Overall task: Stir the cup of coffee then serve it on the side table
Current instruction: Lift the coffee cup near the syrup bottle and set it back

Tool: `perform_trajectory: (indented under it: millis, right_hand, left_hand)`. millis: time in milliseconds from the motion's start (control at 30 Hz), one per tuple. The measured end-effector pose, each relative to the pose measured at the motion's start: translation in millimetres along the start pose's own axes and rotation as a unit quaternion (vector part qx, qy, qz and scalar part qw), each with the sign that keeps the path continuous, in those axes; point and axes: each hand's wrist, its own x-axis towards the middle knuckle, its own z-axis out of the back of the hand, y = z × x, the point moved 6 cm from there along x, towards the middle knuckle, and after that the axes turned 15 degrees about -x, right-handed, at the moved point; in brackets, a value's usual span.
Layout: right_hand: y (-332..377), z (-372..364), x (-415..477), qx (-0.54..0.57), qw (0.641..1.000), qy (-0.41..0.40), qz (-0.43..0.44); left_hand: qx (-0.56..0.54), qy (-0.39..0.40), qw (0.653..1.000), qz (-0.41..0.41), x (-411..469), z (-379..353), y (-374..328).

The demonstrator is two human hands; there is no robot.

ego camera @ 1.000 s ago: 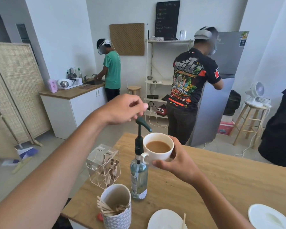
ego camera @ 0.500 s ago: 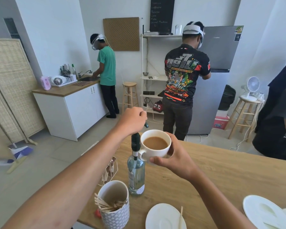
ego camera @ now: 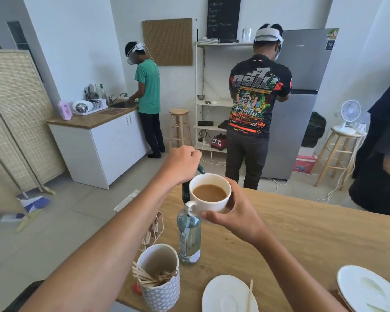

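A white cup (ego camera: 212,206) of milky coffee is held by my right hand (ego camera: 239,218) above the wooden table (ego camera: 302,239), its handle pointing left. The cup sits just under the dark green spout of a clear pump bottle (ego camera: 189,237) standing on the table. My left hand (ego camera: 180,165) is curled over the pump head and presses on it. A white saucer (ego camera: 225,297) with a wooden stir stick (ego camera: 250,296) lies at the table's near edge.
A patterned holder (ego camera: 161,287) full of wooden sticks stands at the near left corner, with a clear box (ego camera: 154,228) behind my forearm. Stacked white plates (ego camera: 367,289) lie at the near right. A person in a black shirt (ego camera: 254,104) stands beyond the table; another person (ego camera: 383,154) is at the right edge.
My left hand has come down onto the pump head and pushed it lower. The cup has stayed under the spout. The camera has tilted and shifted.
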Motion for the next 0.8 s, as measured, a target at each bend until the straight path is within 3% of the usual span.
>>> perform_trajectory:
  millis: [800]
  right_hand:
    - [1.6, 6.3, 10.0, -0.010, 1.000, 0.003, 0.000]
  left_hand:
    - [0.012, -0.009, 1.000, -0.016, 5.2, 1.3, 1.2]
